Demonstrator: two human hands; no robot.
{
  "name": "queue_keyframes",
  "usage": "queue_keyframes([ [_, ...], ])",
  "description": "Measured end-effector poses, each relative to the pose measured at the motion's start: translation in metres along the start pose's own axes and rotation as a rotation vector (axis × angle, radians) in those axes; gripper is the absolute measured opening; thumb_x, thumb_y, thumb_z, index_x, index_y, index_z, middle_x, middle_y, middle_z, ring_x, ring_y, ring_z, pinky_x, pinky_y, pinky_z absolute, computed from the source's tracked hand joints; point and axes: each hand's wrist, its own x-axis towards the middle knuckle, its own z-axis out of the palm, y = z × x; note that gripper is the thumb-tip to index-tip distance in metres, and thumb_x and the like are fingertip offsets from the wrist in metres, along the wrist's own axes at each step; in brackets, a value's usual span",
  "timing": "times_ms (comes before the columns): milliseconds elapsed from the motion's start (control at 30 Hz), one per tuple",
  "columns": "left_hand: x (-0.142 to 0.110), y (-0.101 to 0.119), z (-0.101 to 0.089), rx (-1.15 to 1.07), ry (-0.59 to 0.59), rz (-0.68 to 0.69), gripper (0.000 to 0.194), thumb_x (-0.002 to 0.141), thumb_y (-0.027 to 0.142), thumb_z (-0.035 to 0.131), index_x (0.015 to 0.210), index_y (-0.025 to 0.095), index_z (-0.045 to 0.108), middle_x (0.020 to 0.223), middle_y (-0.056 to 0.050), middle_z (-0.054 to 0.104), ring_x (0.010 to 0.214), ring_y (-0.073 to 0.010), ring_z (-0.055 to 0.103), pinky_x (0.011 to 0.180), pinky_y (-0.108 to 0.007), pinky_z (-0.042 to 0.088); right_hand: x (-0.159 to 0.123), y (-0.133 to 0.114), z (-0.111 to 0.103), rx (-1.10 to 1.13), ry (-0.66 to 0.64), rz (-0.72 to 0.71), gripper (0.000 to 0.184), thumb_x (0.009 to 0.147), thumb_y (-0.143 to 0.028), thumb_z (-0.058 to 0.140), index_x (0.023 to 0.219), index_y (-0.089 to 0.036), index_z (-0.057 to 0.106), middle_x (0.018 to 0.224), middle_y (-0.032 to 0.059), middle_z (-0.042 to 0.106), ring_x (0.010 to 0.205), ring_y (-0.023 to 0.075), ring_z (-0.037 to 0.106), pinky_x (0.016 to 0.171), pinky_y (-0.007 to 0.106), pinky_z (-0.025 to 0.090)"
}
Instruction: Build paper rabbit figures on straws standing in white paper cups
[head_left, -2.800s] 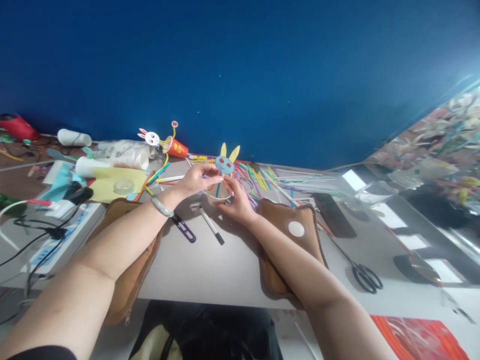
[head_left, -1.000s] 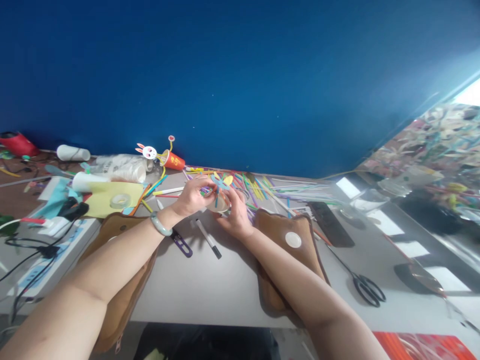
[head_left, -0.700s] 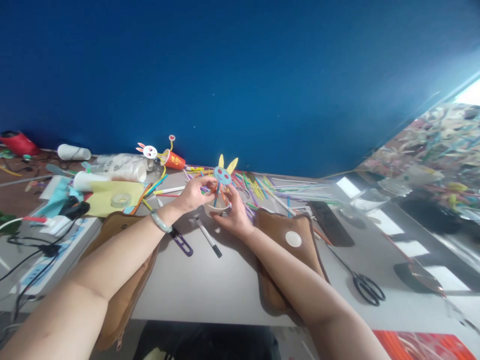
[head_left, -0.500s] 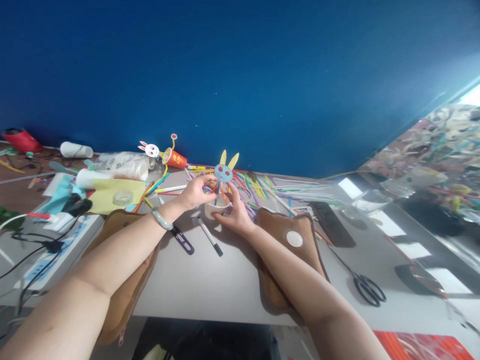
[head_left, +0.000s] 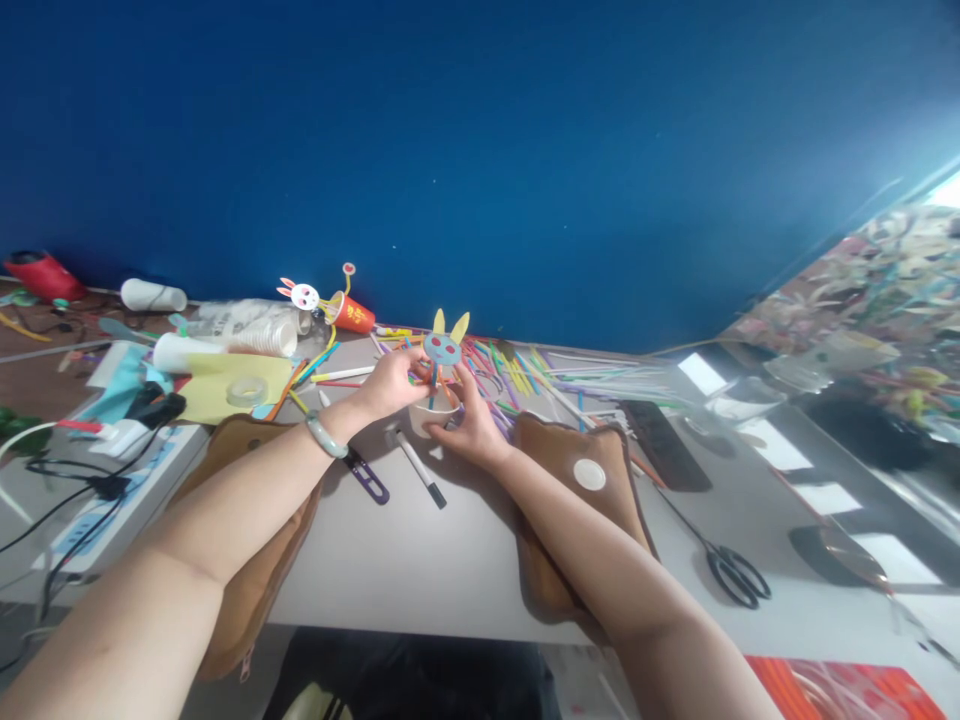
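- My right hand [head_left: 474, 430] clasps the paper cup [head_left: 422, 421], beyond the marker [head_left: 421, 470].
- My left hand [head_left: 391, 386] meets the blue straw [head_left: 433, 376] under the rabbit face [head_left: 442, 349]; I cannot tell if it pinches.
- I seem to be adjusting the straw; next calls for a steady cup.

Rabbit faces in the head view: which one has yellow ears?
The blue rabbit face, between the left hand and right hand. The white rabbit face, beside the red cup, is pink-eared instead.
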Motion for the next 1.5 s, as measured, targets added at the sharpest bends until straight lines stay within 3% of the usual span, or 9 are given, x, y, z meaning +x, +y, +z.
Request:
queue_keyframes([
  [200, 0.000, 0.009, -0.003, 0.087, -0.085, -0.040, 0.021, 0.067, 0.018, 0.073, 0.087, 0.018, 0.072, 0.077, 0.000, 0.076, 0.074, -0.0181, 0.072, 0.067, -0.024, 0.052, 0.000, 0.000, 0.000, -0.006, -0.001, -0.030, 0.100, 0.075, -0.027, 0.077, 0.160, -0.027, 0.024, 0.142, 0.0149, 0.062, 0.130, 0.0341, 0.062, 0.111, 0.055, 0.050],
  [500, 0.001, 0.008, -0.004, 0.191, -0.094, -0.099, 0.013, 0.061, 0.019, 0.073, 0.070, 0.019, 0.064, 0.062, 0.003, 0.066, 0.061, -0.0159, 0.063, 0.057, -0.025, 0.044, -0.001, -0.002, 0.000, -0.033, -0.005, -0.017, 0.102, 0.074, -0.026, 0.079, 0.161, -0.025, 0.025, 0.136, 0.0146, 0.065, 0.126, 0.0340, 0.065, 0.106, 0.053, 0.055],
  [767, 0.003, 0.007, -0.007, -0.114, -0.172, -0.070, 0.028, 0.068, 0.022, 0.074, 0.095, 0.016, 0.076, 0.091, -0.005, 0.080, 0.079, -0.0188, 0.074, 0.072, -0.026, 0.058, 0.003, 0.005, -0.003, -0.078, 0.024, 0.012, 0.096, 0.071, -0.026, 0.083, 0.155, -0.027, 0.036, 0.133, 0.0126, 0.068, 0.125, 0.0365, 0.065, 0.105, 0.056, 0.054],
  [1067, 0.002, 0.005, -0.004, -0.136, -0.092, 0.071, 0.020, 0.075, 0.022, 0.074, 0.093, 0.016, 0.075, 0.098, -0.007, 0.080, 0.086, -0.0183, 0.074, 0.081, -0.027, 0.059, 0.002, 0.004, -0.001, -0.079, 0.026, -0.014, 0.092, 0.072, -0.026, 0.082, 0.153, -0.025, 0.038, 0.133, 0.0142, 0.068, 0.124, 0.0354, 0.067, 0.108, 0.055, 0.053],
  [1367, 0.002, 0.000, -0.003, -0.068, -0.066, 0.000, 0.022, 0.068, 0.019, 0.074, 0.090, 0.017, 0.073, 0.086, -0.003, 0.078, 0.077, -0.0169, 0.072, 0.070, -0.024, 0.057, 0.001, 0.002, 0.000, -0.086, 0.029, -0.053, 0.102, 0.075, -0.024, 0.079, 0.161, -0.029, 0.025, 0.139, 0.0121, 0.065, 0.125, 0.0329, 0.067, 0.111, 0.052, 0.051],
  [1500, 0.003, 0.001, -0.005, -0.125, -0.104, 0.011, 0.027, 0.070, 0.024, 0.075, 0.096, 0.016, 0.074, 0.091, -0.004, 0.078, 0.083, -0.0181, 0.073, 0.076, -0.026, 0.058, 0.002, 0.002, -0.003, -0.083, 0.037, -0.011, 0.093, 0.074, -0.028, 0.081, 0.155, -0.026, 0.036, 0.134, 0.0134, 0.068, 0.124, 0.0351, 0.067, 0.108, 0.054, 0.053],
])
